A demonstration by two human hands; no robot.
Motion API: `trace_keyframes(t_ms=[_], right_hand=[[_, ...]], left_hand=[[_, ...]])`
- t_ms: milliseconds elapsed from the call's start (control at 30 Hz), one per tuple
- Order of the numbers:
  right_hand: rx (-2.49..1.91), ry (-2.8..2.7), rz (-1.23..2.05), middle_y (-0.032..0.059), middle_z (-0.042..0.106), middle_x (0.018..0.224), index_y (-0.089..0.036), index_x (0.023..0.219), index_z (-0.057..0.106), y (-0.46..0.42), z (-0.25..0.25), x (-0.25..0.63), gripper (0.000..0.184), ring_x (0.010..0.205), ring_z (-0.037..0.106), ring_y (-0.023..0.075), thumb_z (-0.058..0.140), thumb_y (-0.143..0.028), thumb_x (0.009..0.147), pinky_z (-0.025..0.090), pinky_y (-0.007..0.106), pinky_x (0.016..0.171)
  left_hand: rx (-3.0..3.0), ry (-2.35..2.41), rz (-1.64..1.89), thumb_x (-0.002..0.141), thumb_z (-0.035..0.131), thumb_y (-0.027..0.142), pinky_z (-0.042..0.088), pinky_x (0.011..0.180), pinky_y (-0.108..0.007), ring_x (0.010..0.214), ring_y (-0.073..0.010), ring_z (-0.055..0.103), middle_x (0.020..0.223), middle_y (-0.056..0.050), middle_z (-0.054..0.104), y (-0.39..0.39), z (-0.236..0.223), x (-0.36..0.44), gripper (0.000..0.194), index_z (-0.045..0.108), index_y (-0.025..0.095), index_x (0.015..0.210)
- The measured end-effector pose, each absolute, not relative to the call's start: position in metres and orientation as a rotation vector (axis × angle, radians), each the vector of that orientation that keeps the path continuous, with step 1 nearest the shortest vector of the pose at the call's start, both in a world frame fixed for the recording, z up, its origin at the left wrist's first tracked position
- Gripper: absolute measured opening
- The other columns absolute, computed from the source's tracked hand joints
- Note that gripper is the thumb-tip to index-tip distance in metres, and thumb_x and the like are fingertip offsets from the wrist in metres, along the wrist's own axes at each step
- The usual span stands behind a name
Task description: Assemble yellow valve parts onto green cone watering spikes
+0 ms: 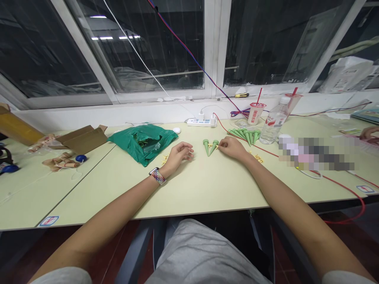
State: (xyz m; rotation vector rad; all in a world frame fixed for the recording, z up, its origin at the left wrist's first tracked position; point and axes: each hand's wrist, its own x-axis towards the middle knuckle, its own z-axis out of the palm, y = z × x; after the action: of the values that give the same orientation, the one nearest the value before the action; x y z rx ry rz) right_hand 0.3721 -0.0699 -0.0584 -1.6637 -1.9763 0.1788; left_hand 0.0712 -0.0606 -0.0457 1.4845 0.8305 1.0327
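My right hand (233, 148) pinches a small yellow piece (218, 147) at the side of a green cone-shaped spike (212, 147). Left of it lies a second green spike (206, 146), its tip pointing toward me. My left hand (179, 156), with a watch on the wrist, hovers over the table with loosely bent fingers and nothing visible in them. Small yellow pieces (164, 159) lie partly hidden behind it, and more yellow pieces (258, 158) are beside my right wrist. Behind my right hand several green spikes (245, 135) lie in a row.
A torn green plastic bag (127, 142) lies left. Behind are a power strip (197, 122), a drink cup (256, 114) and a water bottle (271, 124). A red cable (268, 151) crosses the right side. Wooden toys (63, 161) and a cardboard box (84, 140) sit far left. Another person's hand (370, 133) shows far right.
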Motion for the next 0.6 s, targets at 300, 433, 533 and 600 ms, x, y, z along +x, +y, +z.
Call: trace_keyframes(t_ms=[300,433,533,600], right_hand=[[-1.650,-1.998,0.159,0.0079,0.071,0.096,-0.019,0.090,0.080,-0.071,-0.058,0.373,0.022,0.084,0.061,0.0195,0.068,-0.037,0.093,0.040,0.030,0.072],[-1.680,-1.999,0.152,0.0093,0.073,0.100,-0.019,0.091,0.079,-0.073,-0.057,0.370,0.023,0.087,0.062,0.0203,0.068,-0.038,0.093,0.040,0.030,0.071],[-1.721,-1.991,0.135,0.0112,0.075,0.104,-0.018,0.094,0.079,-0.074,-0.050,0.371,0.023,0.089,0.063,0.0211,0.065,-0.036,0.093,0.040,0.030,0.071],[-1.775,-1.957,0.090,0.0123,0.077,0.106,-0.018,0.097,0.079,-0.077,-0.040,0.376,0.022,0.092,0.065,0.0221,0.063,-0.031,0.094,0.040,0.030,0.071]], left_hand=[[1.482,0.838,1.016,0.081,0.077,0.037,0.060,0.067,-0.031,0.077,-0.0174,0.071,0.094,-0.007,0.071,-0.061,-0.047,0.071,0.031,0.068,0.016,0.101],[1.489,0.833,1.012,0.081,0.077,0.038,0.060,0.066,-0.031,0.077,-0.0178,0.072,0.094,-0.007,0.071,-0.061,-0.046,0.071,0.031,0.068,0.015,0.101],[1.489,0.831,1.011,0.081,0.077,0.037,0.060,0.066,-0.031,0.076,-0.0178,0.072,0.093,-0.007,0.071,-0.061,-0.046,0.072,0.031,0.068,0.016,0.101],[1.485,0.833,1.015,0.080,0.077,0.037,0.060,0.066,-0.032,0.076,-0.0179,0.071,0.092,-0.007,0.071,-0.061,-0.045,0.072,0.031,0.068,0.016,0.101]])
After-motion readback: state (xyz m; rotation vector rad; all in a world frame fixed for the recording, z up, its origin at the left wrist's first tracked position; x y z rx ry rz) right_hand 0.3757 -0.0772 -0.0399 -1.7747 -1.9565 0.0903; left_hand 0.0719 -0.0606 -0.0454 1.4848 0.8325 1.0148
